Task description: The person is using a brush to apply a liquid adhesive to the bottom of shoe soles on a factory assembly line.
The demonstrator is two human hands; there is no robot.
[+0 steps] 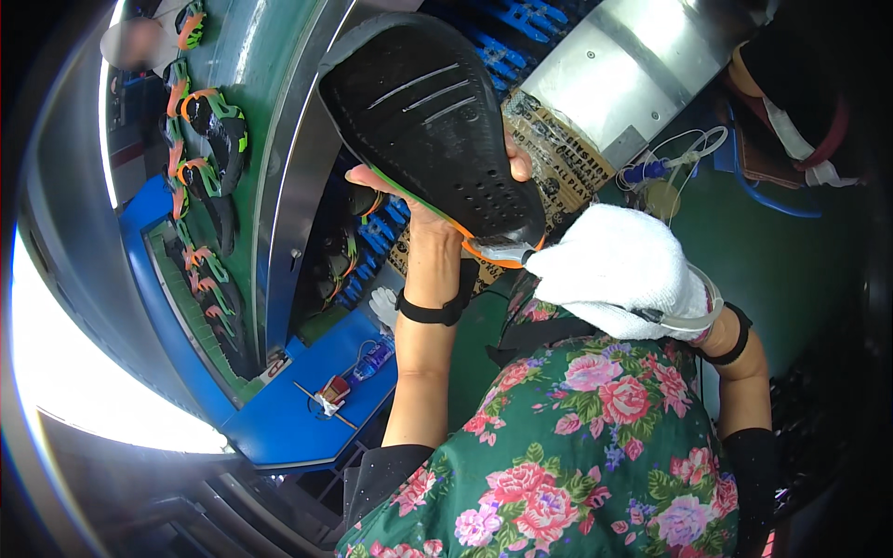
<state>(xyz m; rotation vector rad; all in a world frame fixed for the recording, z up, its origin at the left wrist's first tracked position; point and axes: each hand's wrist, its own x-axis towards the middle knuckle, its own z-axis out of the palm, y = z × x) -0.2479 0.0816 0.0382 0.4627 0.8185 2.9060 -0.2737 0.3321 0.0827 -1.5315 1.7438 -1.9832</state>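
One black sandal (437, 121) raised sole-up above the lap, left hand (423, 200) gripping its lower edge, right hand (623, 270) wrapped in white cloth (605, 251), closed state unclear, touching the orange-trimmed heel, more sandals (209, 139) along the green conveyor (270, 74) at left.

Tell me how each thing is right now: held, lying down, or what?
Left hand: gripping the black sandal.
Black sandal: held up, sole facing the camera.
Right hand: wrapped in a white cloth, at the sandal's end.
White cloth: bunched over the right hand.
Sandals on the green belt: lying in a row.
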